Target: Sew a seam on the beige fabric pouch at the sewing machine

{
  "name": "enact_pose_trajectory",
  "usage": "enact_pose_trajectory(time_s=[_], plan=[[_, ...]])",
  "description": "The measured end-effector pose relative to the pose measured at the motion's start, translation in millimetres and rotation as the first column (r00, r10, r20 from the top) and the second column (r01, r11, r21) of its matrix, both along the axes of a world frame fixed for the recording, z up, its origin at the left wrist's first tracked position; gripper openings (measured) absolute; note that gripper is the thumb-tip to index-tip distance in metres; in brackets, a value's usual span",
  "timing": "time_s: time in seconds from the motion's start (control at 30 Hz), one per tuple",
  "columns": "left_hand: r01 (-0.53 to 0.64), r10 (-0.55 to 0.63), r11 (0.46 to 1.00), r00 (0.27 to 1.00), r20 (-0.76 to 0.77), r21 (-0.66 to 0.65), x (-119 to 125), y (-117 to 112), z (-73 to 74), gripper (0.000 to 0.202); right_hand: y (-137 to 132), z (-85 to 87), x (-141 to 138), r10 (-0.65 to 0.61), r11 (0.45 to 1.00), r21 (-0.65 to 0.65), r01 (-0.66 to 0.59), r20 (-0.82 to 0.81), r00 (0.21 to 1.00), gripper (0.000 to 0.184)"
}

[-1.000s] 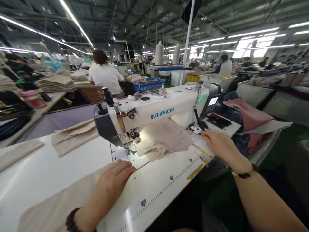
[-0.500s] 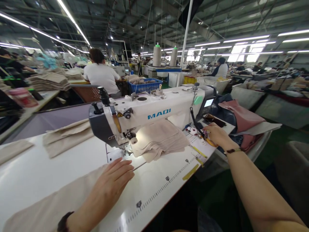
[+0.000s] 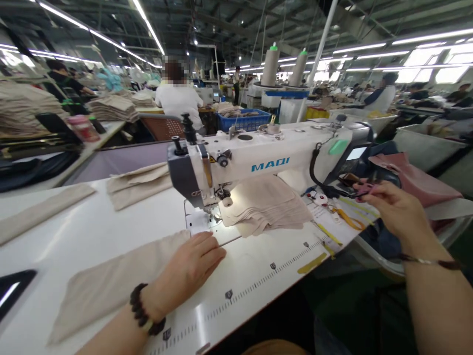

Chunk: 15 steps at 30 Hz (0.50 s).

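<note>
My left hand (image 3: 192,266) lies flat, fingers stretched, on a beige fabric piece (image 3: 107,286) just in front of the needle of the white sewing machine (image 3: 266,158). My right hand (image 3: 391,209) is lifted at the machine's right end, fingers pinched on a small pink tool (image 3: 364,190) that looks like thread snips. A stack of beige fabric pieces (image 3: 269,207) rests under the machine's arm, between both hands.
The white table (image 3: 84,236) has a printed ruler along its front edge. Folded beige pieces (image 3: 138,185) lie behind the machine, and a yellow tape (image 3: 345,219) lies at the right. Pink cloth (image 3: 417,180) sits further right. Other people sit at stations behind.
My right hand reached to the table's right end, picked up the pink tool and lifted it. The left hand stayed on the fabric. The view swung left.
</note>
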State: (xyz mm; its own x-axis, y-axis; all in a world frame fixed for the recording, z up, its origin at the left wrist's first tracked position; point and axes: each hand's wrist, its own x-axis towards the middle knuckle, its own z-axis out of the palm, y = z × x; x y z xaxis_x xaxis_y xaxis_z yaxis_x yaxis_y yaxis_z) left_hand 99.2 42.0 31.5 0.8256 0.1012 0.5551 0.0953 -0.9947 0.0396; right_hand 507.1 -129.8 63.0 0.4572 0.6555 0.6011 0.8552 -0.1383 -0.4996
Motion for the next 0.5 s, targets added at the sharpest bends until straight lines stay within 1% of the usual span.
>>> enact_pose_trajectory(time_s=[0.1,0.13,0.17,0.2,0.23,0.3,0.33,0.4,0.5], plan=[[-0.026,0.025,0.999,1.0,-0.015,-0.046,2,-2,0.3,0.025,10,16.7,-52,0.171,0.984,0.061,-0.165,-0.097,0.981,0.007],[-0.033,0.032,0.998,0.999,-0.019,-0.056,3,-2,0.5,0.025,15,20.8,-71,0.263,0.965,0.049,-0.259,-0.096,0.96,0.004],[-0.041,0.04,0.997,0.999,-0.023,-0.063,3,-2,0.5,0.025,20,23.4,-89,0.352,0.936,-0.006,-0.353,-0.079,0.933,0.004],[-0.049,0.047,0.996,0.999,-0.026,-0.071,3,-2,0.4,0.025,26,24.0,-107,0.433,0.899,-0.061,-0.434,-0.026,0.901,0.006],[-0.055,0.053,0.996,0.998,-0.026,-0.076,4,-2,0.2,0.024,32,22.8,-123,0.506,0.854,-0.152,-0.497,0.024,0.862,0.01],[-0.065,0.063,0.995,0.998,-0.019,-0.081,3,-3,-0.4,0.023,45,15.8,-149,0.545,0.798,-0.313,-0.515,0.011,0.838,0.022],[-0.067,0.066,0.994,0.998,-0.015,-0.082,3,-3,-0.7,0.023,51,11.2,-159,0.552,0.776,-0.364,-0.515,-0.003,0.834,0.024],[-0.067,0.067,0.994,0.998,0.0,-0.083,2,-3,-1.2,0.022,60,2.7,-173,0.557,0.741,-0.428,-0.517,-0.038,0.83,0.028],[-0.066,0.068,0.994,0.998,0.016,-0.083,1,-3,-1.8,0.021,67,-3.7,-181,0.593,0.694,-0.469,-0.546,-0.059,0.803,0.028]])
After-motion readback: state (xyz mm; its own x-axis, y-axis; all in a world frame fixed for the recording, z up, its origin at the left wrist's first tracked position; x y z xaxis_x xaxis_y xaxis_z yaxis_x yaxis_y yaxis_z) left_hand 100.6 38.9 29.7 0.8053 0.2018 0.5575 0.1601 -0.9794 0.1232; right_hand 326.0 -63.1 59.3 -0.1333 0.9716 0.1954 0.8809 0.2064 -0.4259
